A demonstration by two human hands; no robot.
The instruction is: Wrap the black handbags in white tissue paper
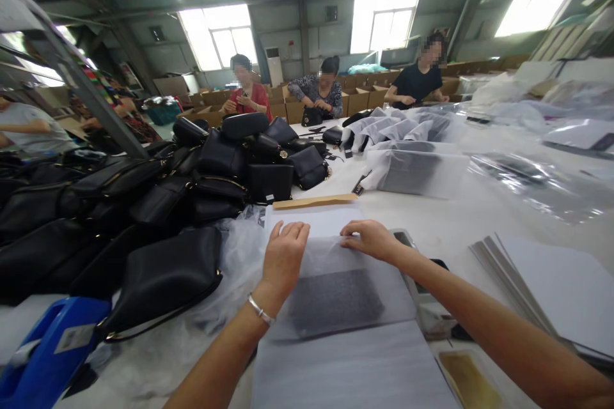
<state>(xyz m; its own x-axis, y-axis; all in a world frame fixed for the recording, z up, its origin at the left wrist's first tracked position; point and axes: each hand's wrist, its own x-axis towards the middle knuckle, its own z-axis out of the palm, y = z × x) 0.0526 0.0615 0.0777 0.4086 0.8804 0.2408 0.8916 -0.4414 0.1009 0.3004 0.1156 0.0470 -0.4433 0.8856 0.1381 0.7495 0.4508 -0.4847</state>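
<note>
both hands, left hand point(283, 255) and right hand point(370, 239), press flat with fingers spread on the translucent wrapping sheet point(336, 268) over a dark pouch point(333, 300) mid-table; uneven pressure could crease or tear it.

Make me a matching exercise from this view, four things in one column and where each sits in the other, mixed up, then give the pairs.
Things:
1. left hand
2. pile of black bags
3. stack of grey boards
4. blue object

Places:
A. near left corner of the table
B. flat on the white tissue sheet, beside the right hand
C. left of the tissue sheet, heaped across the table
D. right of the person's right forearm

Pairs: 1-B, 2-C, 3-D, 4-A
</note>
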